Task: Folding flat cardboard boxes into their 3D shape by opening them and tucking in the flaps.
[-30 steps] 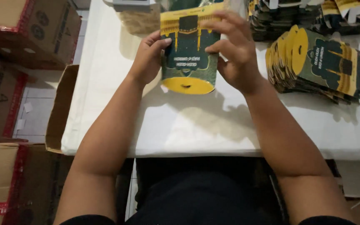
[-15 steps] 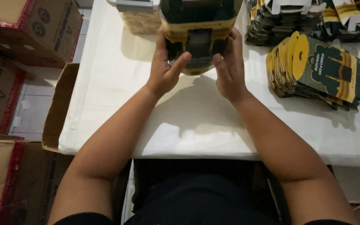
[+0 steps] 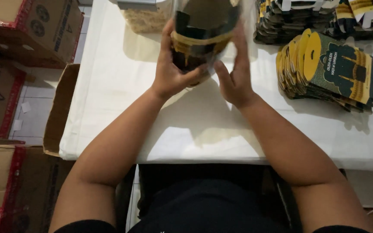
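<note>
Since a moment ago, both hands are pressing the box rounder, its mouth opening toward the camera.
Left hand (image 3: 171,71) and right hand (image 3: 234,73) are clasping the box (image 3: 201,36) above the table (image 3: 109,108); even side pressure would be keeping its walls uncreased.

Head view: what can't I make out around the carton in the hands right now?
- Carton: blurred; its top is cut off by the frame's upper edge, so its inside and upper flaps are unseen.
- Its sides: covered by the left hand and right hand.
- Jar behind: mostly cut off by the upper edge and hidden by the carton.
- Far stacks: cut off at the top.
</note>
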